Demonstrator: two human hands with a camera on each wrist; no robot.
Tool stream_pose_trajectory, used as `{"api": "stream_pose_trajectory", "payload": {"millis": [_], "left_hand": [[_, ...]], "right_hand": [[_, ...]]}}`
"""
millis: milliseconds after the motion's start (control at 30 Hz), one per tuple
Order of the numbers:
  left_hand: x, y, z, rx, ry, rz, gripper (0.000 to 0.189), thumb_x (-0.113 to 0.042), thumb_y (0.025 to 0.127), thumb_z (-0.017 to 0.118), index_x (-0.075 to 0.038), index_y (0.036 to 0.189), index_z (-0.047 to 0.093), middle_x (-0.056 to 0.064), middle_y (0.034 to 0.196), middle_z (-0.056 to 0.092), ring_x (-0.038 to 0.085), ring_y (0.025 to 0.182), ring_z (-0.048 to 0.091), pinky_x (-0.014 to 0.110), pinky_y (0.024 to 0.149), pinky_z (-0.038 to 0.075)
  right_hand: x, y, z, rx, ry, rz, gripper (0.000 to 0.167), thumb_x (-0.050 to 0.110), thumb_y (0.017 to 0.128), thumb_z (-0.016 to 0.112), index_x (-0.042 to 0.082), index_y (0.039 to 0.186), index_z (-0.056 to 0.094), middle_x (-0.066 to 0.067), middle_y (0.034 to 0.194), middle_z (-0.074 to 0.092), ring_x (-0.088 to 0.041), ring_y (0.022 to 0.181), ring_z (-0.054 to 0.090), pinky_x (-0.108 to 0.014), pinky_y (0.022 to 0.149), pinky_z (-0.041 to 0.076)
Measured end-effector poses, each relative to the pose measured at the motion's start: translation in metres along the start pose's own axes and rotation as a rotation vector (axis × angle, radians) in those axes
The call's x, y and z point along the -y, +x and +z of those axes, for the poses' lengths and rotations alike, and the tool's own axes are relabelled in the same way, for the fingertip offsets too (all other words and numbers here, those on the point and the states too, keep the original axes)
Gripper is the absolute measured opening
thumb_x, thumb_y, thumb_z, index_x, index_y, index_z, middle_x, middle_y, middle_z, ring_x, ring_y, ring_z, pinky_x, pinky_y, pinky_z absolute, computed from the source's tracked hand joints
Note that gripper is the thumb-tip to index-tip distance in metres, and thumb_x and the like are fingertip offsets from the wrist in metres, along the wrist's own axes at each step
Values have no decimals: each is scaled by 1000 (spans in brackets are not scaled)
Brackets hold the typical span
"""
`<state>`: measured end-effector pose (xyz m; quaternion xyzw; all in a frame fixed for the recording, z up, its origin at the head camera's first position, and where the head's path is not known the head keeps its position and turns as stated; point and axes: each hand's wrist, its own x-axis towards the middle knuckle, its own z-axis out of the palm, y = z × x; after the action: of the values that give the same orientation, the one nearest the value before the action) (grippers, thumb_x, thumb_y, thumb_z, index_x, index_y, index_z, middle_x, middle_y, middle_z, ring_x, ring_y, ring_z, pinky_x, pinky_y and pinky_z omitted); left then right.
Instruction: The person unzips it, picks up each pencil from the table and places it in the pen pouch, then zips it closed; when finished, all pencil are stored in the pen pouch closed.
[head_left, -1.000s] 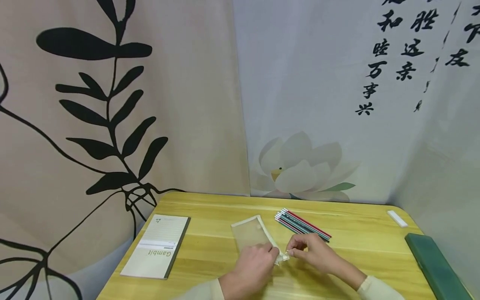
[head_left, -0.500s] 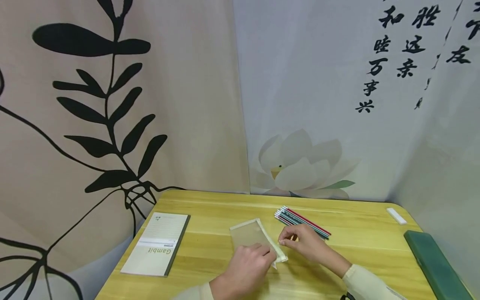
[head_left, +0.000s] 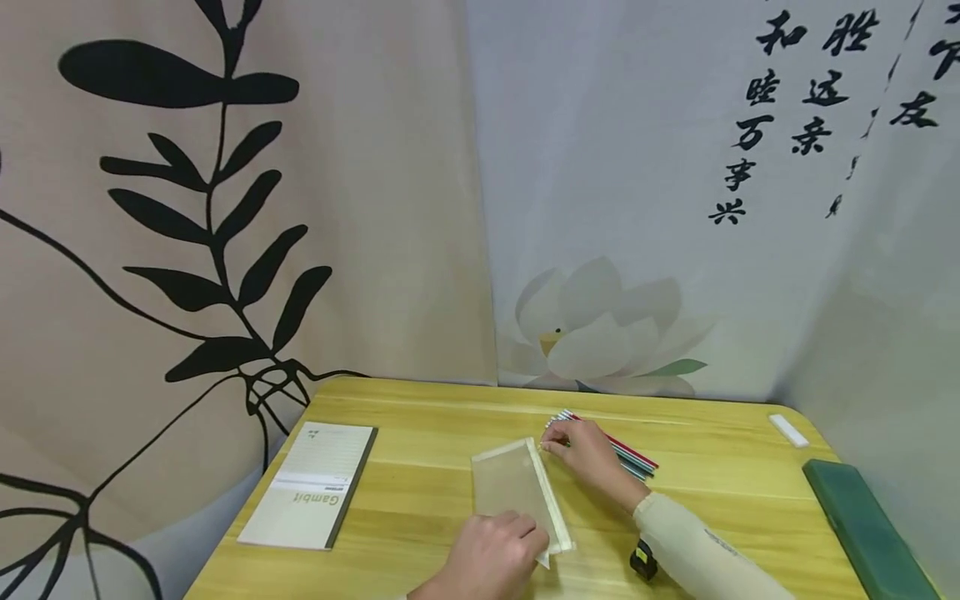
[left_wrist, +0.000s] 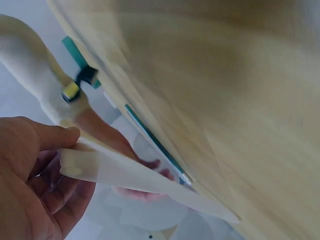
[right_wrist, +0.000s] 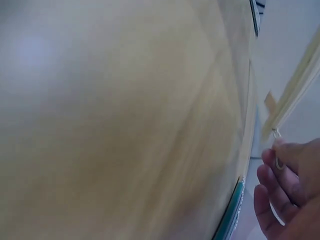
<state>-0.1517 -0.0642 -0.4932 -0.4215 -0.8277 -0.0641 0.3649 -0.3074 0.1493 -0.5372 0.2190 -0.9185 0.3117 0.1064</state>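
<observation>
A translucent zip pouch (head_left: 506,483) with cream edging is raised on edge over the table. My left hand (head_left: 491,554) grips its near end, thumb on one side and fingers on the other, as the left wrist view shows along the pouch's pale edge (left_wrist: 130,175). At the far corner my right hand (head_left: 585,454) pinches a small metal zipper pull (right_wrist: 278,161) between thumb and forefinger, its other fingers curled loosely. A bundle of pencils (head_left: 633,460) lies just behind the right hand, partly hidden by it.
A notebook (head_left: 303,492) lies at the left of the wooden table (head_left: 420,417). To the right are a white eraser (head_left: 788,430) and a long green case (head_left: 870,529) along the edge. A dark wrist strap (head_left: 643,560) sits under the right sleeve.
My right hand has travelled away from me along the pouch's edge, from the near corner to the far corner. My left hand has come slightly nearer, and the pouch's zip edge now shows straighter.
</observation>
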Motion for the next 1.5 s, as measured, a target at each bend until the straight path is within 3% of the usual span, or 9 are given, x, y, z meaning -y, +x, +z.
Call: {"api": "stream_pose_trajectory", "payload": {"millis": [267, 433, 667, 867, 1000, 1200, 1333, 1433, 1500], "left_hand": [[-2, -8, 2, 3, -10, 13, 30, -11, 66, 82, -23, 64, 54, -15, 58, 47, -5, 52, 33, 6, 46, 11], [2, -11, 9, -5, 7, -15, 27, -13, 66, 81, -20, 70, 54, -14, 60, 47, -5, 51, 35, 6, 43, 17], [8, -9, 8, 34, -4, -52, 27, -8, 69, 79, -17, 75, 54, -12, 62, 45, -5, 51, 29, 6, 43, 16], [11, 0, 3, 89, -14, -78, 23, -12, 79, 81, -15, 79, 59, -10, 65, 49, -4, 51, 32, 6, 42, 19], [11, 1, 3, 66, 5, -61, 22, -10, 76, 79, -15, 79, 58, -10, 65, 50, -4, 51, 35, 7, 40, 22], [10, 1, 7, 13, 15, -36, 20, -8, 73, 74, -16, 77, 57, -11, 65, 52, -2, 51, 38, 7, 40, 22], [7, 0, 7, 18, 30, -32, 23, -19, 76, 81, -19, 76, 58, -12, 66, 55, -1, 53, 46, 10, 41, 27], [5, -2, 6, 105, -22, -66, 31, -41, 86, 83, -21, 78, 61, -13, 69, 59, -3, 57, 51, 10, 43, 30], [4, -3, 5, 188, -119, -141, 37, -56, 91, 76, -22, 82, 65, -14, 72, 64, -6, 60, 53, 9, 46, 30]], "right_hand": [[11, 22, 19, -5, -9, 42, 10, 23, 93, 82, 27, 85, 76, 15, 81, 75, 2, 72, 61, -19, 64, 51], [25, 23, 26, 34, 168, 118, 9, 15, 95, 79, 17, 87, 74, 5, 81, 74, -5, 68, 63, -21, 59, 54], [33, 6, 19, 234, 408, 327, 9, 13, 99, 71, 5, 102, 70, -7, 83, 72, -16, 65, 62, -23, 51, 49], [38, -13, -5, 355, 432, 439, 30, 30, 102, 69, 5, 86, 68, -4, 68, 65, -11, 51, 49, -21, 42, 39], [38, -20, -13, 414, 510, 496, 37, 35, 102, 67, 7, 78, 67, 2, 62, 60, -9, 48, 46, -20, 41, 39], [34, -24, -15, 450, 658, 540, 31, 31, 101, 68, 1, 99, 76, -1, 74, 75, -10, 57, 57, -20, 46, 45], [31, -27, -14, 433, 708, 586, 29, 30, 100, 70, 2, 103, 75, -2, 81, 77, -10, 62, 61, -19, 48, 48], [29, -29, -12, 423, 764, 613, 26, 30, 99, 72, 4, 102, 74, 0, 82, 76, -9, 63, 61, -18, 50, 47], [28, -30, -12, 416, 806, 619, 25, 31, 99, 72, 6, 102, 73, 1, 81, 74, -7, 64, 60, -18, 50, 46]]}}
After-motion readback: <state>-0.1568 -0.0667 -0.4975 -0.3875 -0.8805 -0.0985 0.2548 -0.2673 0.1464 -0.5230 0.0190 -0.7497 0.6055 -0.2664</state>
